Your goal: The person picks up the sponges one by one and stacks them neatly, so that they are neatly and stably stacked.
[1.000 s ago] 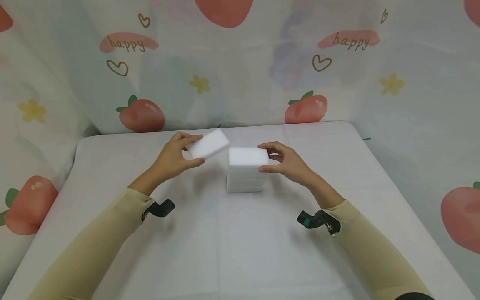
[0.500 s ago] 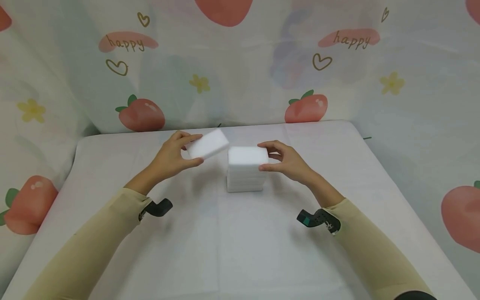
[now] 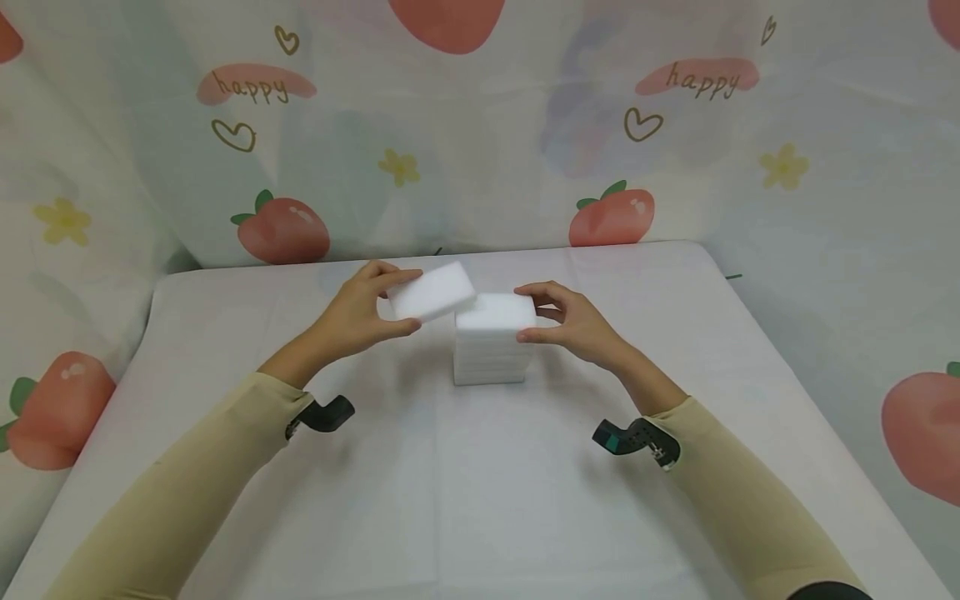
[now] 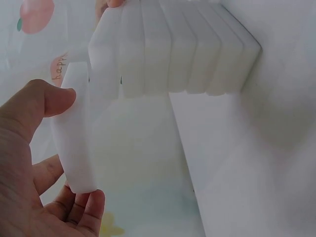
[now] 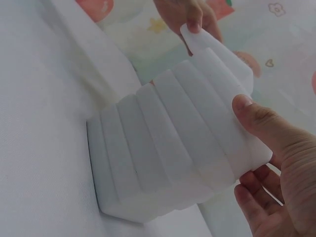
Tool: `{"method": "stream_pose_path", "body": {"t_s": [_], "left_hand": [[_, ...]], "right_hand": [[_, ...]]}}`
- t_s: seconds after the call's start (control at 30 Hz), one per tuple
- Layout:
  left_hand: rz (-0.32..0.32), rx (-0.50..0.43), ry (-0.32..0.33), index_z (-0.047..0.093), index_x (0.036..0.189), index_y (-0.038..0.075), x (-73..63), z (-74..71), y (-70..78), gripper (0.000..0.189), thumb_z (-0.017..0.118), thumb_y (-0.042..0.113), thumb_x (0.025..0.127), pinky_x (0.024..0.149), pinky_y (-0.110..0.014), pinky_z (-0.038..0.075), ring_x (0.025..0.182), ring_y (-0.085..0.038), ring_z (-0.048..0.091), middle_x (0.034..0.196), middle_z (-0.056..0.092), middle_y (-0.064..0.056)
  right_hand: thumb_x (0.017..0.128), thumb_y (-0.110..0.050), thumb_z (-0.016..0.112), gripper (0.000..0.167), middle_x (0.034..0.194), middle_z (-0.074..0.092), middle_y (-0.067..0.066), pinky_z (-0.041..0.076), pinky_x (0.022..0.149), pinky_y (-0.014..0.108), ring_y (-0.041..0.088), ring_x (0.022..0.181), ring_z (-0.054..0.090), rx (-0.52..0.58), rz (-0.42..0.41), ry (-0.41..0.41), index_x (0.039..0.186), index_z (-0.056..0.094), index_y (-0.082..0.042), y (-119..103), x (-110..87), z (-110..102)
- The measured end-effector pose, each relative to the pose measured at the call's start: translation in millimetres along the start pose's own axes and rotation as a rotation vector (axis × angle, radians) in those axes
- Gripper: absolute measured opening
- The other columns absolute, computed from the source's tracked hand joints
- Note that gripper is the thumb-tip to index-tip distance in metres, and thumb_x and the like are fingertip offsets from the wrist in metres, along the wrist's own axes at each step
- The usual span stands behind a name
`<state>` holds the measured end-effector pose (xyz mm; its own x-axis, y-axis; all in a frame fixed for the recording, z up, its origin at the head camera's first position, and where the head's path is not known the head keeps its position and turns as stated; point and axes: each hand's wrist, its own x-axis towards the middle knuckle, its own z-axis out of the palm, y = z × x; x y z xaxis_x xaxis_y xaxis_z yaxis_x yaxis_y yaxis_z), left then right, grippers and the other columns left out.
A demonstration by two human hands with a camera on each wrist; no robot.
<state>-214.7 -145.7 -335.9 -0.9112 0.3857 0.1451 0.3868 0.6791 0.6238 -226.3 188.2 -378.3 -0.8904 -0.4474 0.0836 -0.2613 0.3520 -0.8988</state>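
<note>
Between its thumb and fingers, my left hand [image 3: 348, 312] pinches one white sponge block [image 3: 433, 292], held tilted in the air. Its right corner overlaps the upper left corner of a stack of white sponges [image 3: 491, 358] in the head view. The stack stands upright on the table, several alike blocks piled face to face with slightly uneven edges. At the stack's right end, my right hand [image 3: 573, 325] grips the top sponge [image 5: 227, 98], thumb on the near side and fingers on the far side. In the left wrist view the held sponge [image 4: 76, 133] is beside the top of the stack.
A white cloth covers the table [image 3: 450, 500], whose back edge runs just behind the hands. Behind and at the sides hang curtains [image 3: 480, 125] printed with peaches, flowers and hearts. A black wrist camera mount [image 3: 322, 414] sticks out from each sleeve.
My left hand has moved a little to the right with its sponge, closing the gap to the top of the stack. The right hand and the stack stay in place.
</note>
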Motion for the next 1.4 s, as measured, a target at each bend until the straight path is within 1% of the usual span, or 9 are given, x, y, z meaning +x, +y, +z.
{"method": "stream_pose_path", "body": {"t_s": [0.1, 0.2, 0.43, 0.53, 0.67, 0.9, 1.1, 1.23, 1.4], "left_hand": [[0.001, 0.0, -0.008, 0.054, 0.142, 0.013, 0.8, 2.0, 1.0, 0.067, 0.081, 0.026, 0.081, 0.089, -0.043, 0.051, 0.109, -0.03, 0.052, 0.127, 0.049, -0.009], [0.007, -0.001, -0.012, 0.054, 0.142, 0.013, 1.7, 3.4, 2.7, 0.068, 0.081, 0.026, 0.081, 0.088, -0.042, 0.051, 0.108, -0.029, 0.052, 0.128, 0.049, -0.009], [0.029, -0.004, -0.028, 0.054, 0.142, 0.016, 7.1, 7.8, 10.6, 0.068, 0.08, 0.027, 0.081, 0.089, -0.039, 0.049, 0.107, -0.027, 0.051, 0.128, 0.049, -0.007], [0.044, -0.015, -0.034, 0.054, 0.142, 0.016, 10.0, 10.3, 14.7, 0.068, 0.08, 0.027, 0.081, 0.09, -0.039, 0.049, 0.106, -0.026, 0.052, 0.126, 0.05, -0.006], [0.067, -0.025, -0.039, 0.054, 0.142, 0.016, 13.2, 12.7, 19.3, 0.067, 0.08, 0.027, 0.081, 0.089, -0.038, 0.049, 0.106, -0.025, 0.052, 0.125, 0.05, -0.004], [0.084, -0.033, -0.052, 0.054, 0.142, 0.018, 17.9, 15.2, 23.5, 0.068, 0.081, 0.026, 0.08, 0.088, -0.036, 0.048, 0.106, -0.024, 0.051, 0.127, 0.05, -0.004], [0.1, -0.035, -0.072, 0.054, 0.143, 0.016, 22.1, 18.8, 28.3, 0.069, 0.081, 0.025, 0.08, 0.09, -0.04, 0.051, 0.108, -0.025, 0.051, 0.129, 0.049, -0.005], [0.108, -0.04, -0.093, 0.053, 0.143, 0.017, 25.3, 20.9, 32.4, 0.069, 0.08, 0.026, 0.08, 0.091, -0.041, 0.052, 0.11, -0.026, 0.052, 0.131, 0.048, -0.007], [0.117, -0.042, -0.111, 0.053, 0.144, 0.017, 27.8, 22.5, 36.9, 0.069, 0.079, 0.027, 0.081, 0.09, -0.038, 0.051, 0.113, -0.024, 0.052, 0.131, 0.048, -0.006]], "right_hand": [[0.079, -0.016, 0.084, 0.066, 0.14, 0.049, 0.007, 0.04, 0.11, 0.047, 0.027, 0.125, 0.051, 0.008, 0.004, -0.001, 0.138, 0.053, -0.01, 1, -0.1, 0], [0.079, -0.016, 0.084, 0.066, 0.14, 0.05, 0.007, 0.04, 0.11, 0.047, 0.026, 0.125, 0.05, 0.013, 0.004, -0.002, 0.138, 0.053, -0.01, 0, -0.4, 1], [0.08, -0.016, 0.083, 0.066, 0.139, 0.051, 0.005, 0.042, 0.109, 0.038, 0.024, 0.124, 0.051, 0.002, 0.002, 0.002, 0.137, 0.053, -0.011, 0, -0.7, 1], [0.08, -0.017, 0.083, 0.066, 0.14, 0.051, 0.006, 0.042, 0.109, 0.036, 0.024, 0.125, 0.05, -0.006, 0.001, 0.003, 0.138, 0.053, -0.01, 0, -0.5, 0], [0.08, -0.016, 0.083, 0.066, 0.14, 0.049, 0.007, 0.041, 0.11, 0.039, 0.026, 0.126, 0.05, -0.003, -0.001, 0.002, 0.139, 0.052, -0.01, 1, -0.5, 0], [0.08, -0.015, 0.083, 0.066, 0.139, 0.05, 0.006, 0.041, 0.11, 0.042, 0.025, 0.125, 0.05, 0.015, 0.001, 0.002, 0.138, 0.053, -0.011, 1, 0.6, 0], [0.08, -0.014, 0.083, 0.067, 0.141, 0.049, 0.008, 0.042, 0.108, 0.048, 0.029, 0.127, 0.05, 0.017, 0.022, 0.009, 0.139, 0.051, -0.008, 0, 0.6, 1], [0.079, -0.015, 0.083, 0.07, 0.141, 0.048, 0.01, 0.042, 0.108, 0.049, 0.03, 0.129, 0.05, 0.006, 0.035, 0.01, 0.14, 0.049, -0.006, 0, 0.8, 1], [0.08, -0.014, 0.083, 0.071, 0.14, 0.05, 0.011, 0.041, 0.109, 0.047, 0.03, 0.129, 0.05, 0.006, 0.023, 0.002, 0.14, 0.048, -0.005, 1, 1.0, 1]]}}
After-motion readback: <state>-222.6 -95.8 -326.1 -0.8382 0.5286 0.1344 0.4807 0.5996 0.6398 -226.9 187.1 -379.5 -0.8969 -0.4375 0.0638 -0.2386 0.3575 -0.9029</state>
